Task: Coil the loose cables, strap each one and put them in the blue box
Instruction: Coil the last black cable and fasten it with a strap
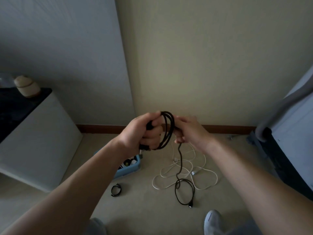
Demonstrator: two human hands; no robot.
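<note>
My left hand (145,131) grips several loops of a black cable (167,129) held up at chest height. My right hand (189,131) holds the same cable just right of the loops, its fingers curled round the strand. The cable's loose tail (179,167) hangs down to the floor and ends in a small loop with a plug (190,205). A white cable (186,173) lies tangled on the floor under my hands. The blue box (130,170) sits on the floor below my left forearm, partly hidden by it, with dark items inside. A black strap (116,189) lies curled in front of the box.
A white cabinet (39,150) with a dark top and a pale jar (27,87) stands at the left. A bed or furniture edge with a grey strip (288,133) fills the right. My grey-slippered foot (213,221) shows at the bottom. A wall with brown skirting is ahead.
</note>
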